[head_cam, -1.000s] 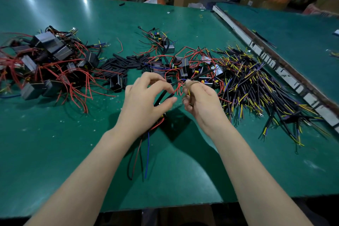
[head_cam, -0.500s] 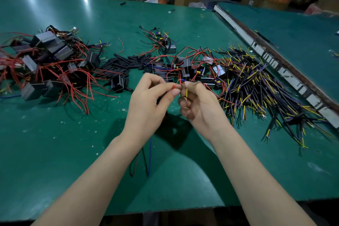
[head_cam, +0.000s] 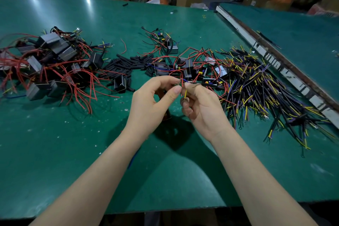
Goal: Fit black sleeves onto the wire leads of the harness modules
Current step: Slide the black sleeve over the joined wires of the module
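My left hand and my right hand meet above the green table, fingertips almost touching. The left thumb and forefinger pinch thin red wire leads. In my right hand a yellow lead pokes out between the curled fingers, and a black sleeve lies along the top of its forefinger. A blue wire hangs down behind my left forearm. Loose black sleeves lie in a pile beyond my hands. Whether a module sits in my palms is hidden.
Black harness modules with red leads are heaped at the left. More modules lie just beyond my hands. A big bundle of black, yellow and purple wires spreads at the right, beside a metal rail. Boxes stand behind the table.
Both hands have lifted and closed together, fingertips now meeting. The black sleeve that stuck out from my left hand is no longer seen there. The hanging wires rose with the hands.
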The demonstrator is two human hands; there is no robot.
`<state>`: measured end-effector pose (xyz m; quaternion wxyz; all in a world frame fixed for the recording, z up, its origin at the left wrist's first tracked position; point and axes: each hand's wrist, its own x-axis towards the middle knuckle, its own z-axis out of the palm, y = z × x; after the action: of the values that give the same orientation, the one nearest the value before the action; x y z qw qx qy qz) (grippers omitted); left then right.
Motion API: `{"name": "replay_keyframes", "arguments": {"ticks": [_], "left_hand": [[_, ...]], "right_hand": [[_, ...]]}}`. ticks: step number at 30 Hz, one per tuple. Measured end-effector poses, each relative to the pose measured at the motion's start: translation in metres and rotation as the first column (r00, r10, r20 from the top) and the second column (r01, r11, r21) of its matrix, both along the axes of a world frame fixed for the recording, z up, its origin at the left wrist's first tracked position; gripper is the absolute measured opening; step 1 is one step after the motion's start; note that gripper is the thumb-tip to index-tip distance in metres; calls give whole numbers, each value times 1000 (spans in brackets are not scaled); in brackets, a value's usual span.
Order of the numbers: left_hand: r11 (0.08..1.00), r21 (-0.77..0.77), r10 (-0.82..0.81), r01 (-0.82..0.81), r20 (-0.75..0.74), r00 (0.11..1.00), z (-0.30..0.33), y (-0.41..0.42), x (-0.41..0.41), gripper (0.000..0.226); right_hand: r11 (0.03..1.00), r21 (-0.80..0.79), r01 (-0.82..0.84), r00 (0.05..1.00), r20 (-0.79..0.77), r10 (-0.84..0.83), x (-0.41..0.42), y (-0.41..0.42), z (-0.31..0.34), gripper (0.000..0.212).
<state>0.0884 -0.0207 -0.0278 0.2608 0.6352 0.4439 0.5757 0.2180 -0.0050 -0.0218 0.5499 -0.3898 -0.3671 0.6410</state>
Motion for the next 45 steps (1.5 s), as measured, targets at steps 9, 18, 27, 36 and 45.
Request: {"name": "replay_keyframes", "arguments": {"ticks": [9,18,27,36,45], "left_hand": [[995,-41,97,-93,129,987,-1,4,-4,10],[998,-55,19,-14,92,996,1,3,-4,15],[999,-25,39,-38,47,998,-2,3,-1,15],[999,-30,16,-13,77,997,1,2,0,13],[993,-113,46,-36,87,995,-2,3,3,14]], "right_hand": [[996,76,47,999,22,-48,-5,-1,1,27],[999,-29,-34,997,-74,32,0,-2,2,20],[1000,-15,24,1000,-7,-24,-3,-1,-1,15],[999,-3,45,999,22,-45,-5,-1,-1,16],[990,106,92,986,128,-105,-6,-3,-2,38]]}}
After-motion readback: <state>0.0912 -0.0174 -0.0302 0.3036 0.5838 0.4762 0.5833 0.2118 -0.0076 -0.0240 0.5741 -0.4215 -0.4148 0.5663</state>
